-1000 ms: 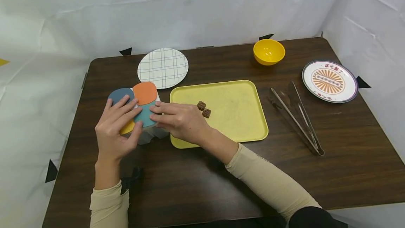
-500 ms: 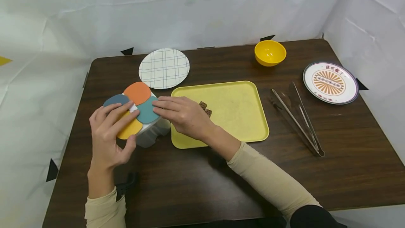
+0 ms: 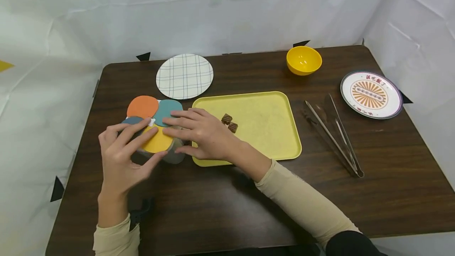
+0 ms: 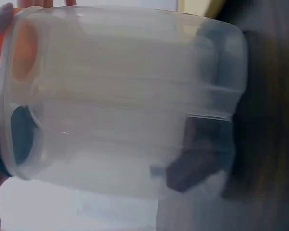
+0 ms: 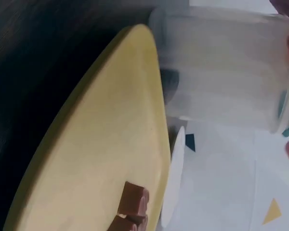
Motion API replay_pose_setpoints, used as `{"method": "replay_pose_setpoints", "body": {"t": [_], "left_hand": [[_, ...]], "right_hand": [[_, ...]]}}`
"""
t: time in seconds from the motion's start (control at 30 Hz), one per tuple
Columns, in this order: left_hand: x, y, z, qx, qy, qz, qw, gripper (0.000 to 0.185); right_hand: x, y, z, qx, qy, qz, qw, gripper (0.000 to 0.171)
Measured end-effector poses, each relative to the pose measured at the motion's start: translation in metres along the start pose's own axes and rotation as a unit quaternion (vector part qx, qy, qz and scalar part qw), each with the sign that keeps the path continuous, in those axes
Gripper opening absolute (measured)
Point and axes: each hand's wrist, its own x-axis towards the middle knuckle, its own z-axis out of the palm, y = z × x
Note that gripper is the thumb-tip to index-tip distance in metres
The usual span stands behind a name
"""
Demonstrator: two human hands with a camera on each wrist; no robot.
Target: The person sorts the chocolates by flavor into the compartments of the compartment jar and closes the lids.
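A clear plastic storage container (image 4: 125, 110) stands at the left of the table in the head view. Its round lid has orange, teal, blue and yellow flaps (image 3: 158, 140). My left hand (image 3: 122, 159) holds the lid, with bent fingers over the blue and yellow flaps and the thumb at the front edge. My right hand (image 3: 204, 135) reaches across from the right with fairly straight, spread fingers at the teal and yellow flaps. Two brown chocolate pieces (image 3: 230, 123) lie on a yellow tray (image 3: 263, 125) beside the container, partly behind the right hand.
A checked white plate (image 3: 185, 76) lies behind the container. Toward the back right is a yellow bowl (image 3: 303, 60). A patterned plate (image 3: 371, 95) and metal tongs (image 3: 334, 141) lie at the right of the dark wooden table (image 3: 227, 208).
The container has turned counterclockwise: orange has swung left, teal toward the back, yellow round to the front right. My right fingers have spread apart and the left hand has shifted slightly left.
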Motion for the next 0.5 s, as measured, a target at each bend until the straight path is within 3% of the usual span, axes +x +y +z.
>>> {"method": "replay_pose_setpoints", "body": {"t": [0.17,0.3,0.5], "left_hand": [[0.006,0.003,0.009,0.024,0.004,-0.009,0.9997,0.060],[0.010,0.005,0.010,0.042,-0.029,-0.024,0.9984,0.062],[0.011,0.005,0.005,-0.006,-0.081,-0.040,0.9959,0.055]], "right_hand": [[0.000,0.000,0.000,0.002,-0.005,-0.012,1.000,0.047],[0.001,0.002,-0.002,0.027,-0.011,-0.013,0.999,0.042],[0.001,0.003,-0.006,0.055,-0.020,-0.004,0.998,0.039]]}}
